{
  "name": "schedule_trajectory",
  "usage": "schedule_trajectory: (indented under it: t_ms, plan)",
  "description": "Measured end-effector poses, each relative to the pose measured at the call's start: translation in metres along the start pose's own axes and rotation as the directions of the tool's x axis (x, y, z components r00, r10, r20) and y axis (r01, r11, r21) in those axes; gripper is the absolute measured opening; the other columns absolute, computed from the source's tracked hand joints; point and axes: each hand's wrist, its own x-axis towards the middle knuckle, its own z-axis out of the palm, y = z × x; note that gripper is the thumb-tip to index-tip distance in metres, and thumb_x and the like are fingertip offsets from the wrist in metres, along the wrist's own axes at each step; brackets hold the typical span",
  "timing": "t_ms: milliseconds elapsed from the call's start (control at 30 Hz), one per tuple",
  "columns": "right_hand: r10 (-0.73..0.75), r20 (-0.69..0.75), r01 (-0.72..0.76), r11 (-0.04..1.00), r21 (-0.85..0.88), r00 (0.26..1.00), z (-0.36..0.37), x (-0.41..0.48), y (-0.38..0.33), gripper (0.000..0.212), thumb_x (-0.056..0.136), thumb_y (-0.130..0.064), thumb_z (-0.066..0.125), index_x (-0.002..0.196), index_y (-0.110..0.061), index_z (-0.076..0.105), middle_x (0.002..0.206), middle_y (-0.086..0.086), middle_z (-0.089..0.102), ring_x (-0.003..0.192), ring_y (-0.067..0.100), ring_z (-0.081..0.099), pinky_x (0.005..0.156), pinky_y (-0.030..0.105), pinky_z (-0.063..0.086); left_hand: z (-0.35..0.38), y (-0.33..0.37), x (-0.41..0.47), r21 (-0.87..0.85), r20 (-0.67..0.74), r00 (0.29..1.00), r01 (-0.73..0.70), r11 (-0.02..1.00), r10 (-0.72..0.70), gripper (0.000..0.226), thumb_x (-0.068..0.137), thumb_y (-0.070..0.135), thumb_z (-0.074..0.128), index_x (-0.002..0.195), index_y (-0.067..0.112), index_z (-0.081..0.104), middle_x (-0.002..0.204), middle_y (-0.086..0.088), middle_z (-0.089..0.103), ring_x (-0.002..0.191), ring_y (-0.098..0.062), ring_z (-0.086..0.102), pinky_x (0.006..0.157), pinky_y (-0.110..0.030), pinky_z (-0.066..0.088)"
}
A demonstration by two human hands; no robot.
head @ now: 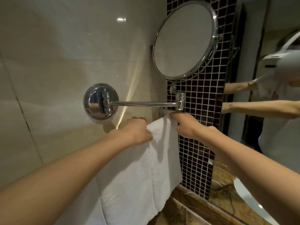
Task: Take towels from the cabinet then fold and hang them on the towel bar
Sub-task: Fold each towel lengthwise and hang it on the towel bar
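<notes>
A white towel (146,168) hangs over the towel bar (164,111) on a glossy beige tiled wall (56,54). The left grip (134,130) curls over the towel's top fold, and the right grip (186,125) pinches its top corner. A round mirror (183,41) stands above, against a dark mosaic strip (199,143). A brown marble counter (186,202) lies below.

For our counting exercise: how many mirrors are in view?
2: a round mirror above the towel, and a wall mirror at the right edge. Others may be out of frame.
</notes>
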Motion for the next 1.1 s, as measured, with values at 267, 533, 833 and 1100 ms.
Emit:
schedule_trajectory:
  t_ms: [267,533,833,1100]
  plan:
    - [-0.008,0.026,0.013,0.976,-0.217,1.000,-0.005,-0.007,-0.008,0.067,0.086,-0.004,0.043,0.148,-0.025,0.025,0.154,0.005,0.032,0.147,0.025,0.014,0.116,0.055,-0.005,-0.002,0.000,-0.004,-0.011,0.027,0.999,-0.021,1.000,0.021,0.030,0.088,0.046,0.053,0.092,0.017,0.046,0.097,-0.007,0.049,0.088,-0.027,0.051,0.068,-0.031,0.040]
    - [-0.140,0.121,0.150,0.985,-0.082,0.983,-0.004,-0.022,-0.033,0.070,0.078,0.011,0.039,0.141,-0.021,0.034,0.145,0.012,0.042,0.125,0.033,0.047,0.101,0.045,0.045,-0.007,-0.014,-0.015,0.020,0.028,0.998,-0.064,0.998,0.063,0.040,0.087,0.050,0.059,0.071,0.017,0.043,0.083,-0.002,0.046,0.078,-0.025,0.051,0.063,-0.030,0.040]
    - [-0.210,0.100,0.222,0.968,-0.122,0.973,-0.006,-0.037,-0.065,0.068,0.085,-0.002,0.045,0.148,-0.013,0.025,0.157,0.009,0.021,0.144,0.027,0.021,0.117,0.039,0.024,-0.010,-0.021,-0.033,0.035,0.041,0.997,-0.067,0.997,0.065,0.041,0.088,0.056,0.053,0.084,0.016,0.045,0.101,-0.008,0.055,0.095,-0.030,0.056,0.069,-0.032,0.040]
    - [-0.568,0.096,0.576,0.808,-0.124,0.817,0.010,-0.054,-0.129,0.048,0.095,-0.030,0.051,0.141,-0.019,0.041,0.138,0.002,0.050,0.125,0.019,0.045,0.109,0.039,0.033,-0.043,-0.070,-0.099,0.111,0.125,0.991,-0.056,0.992,0.042,0.048,0.085,0.052,0.059,0.061,0.021,0.031,0.065,0.001,0.041,0.058,-0.015,0.038,0.056,-0.030,0.030]
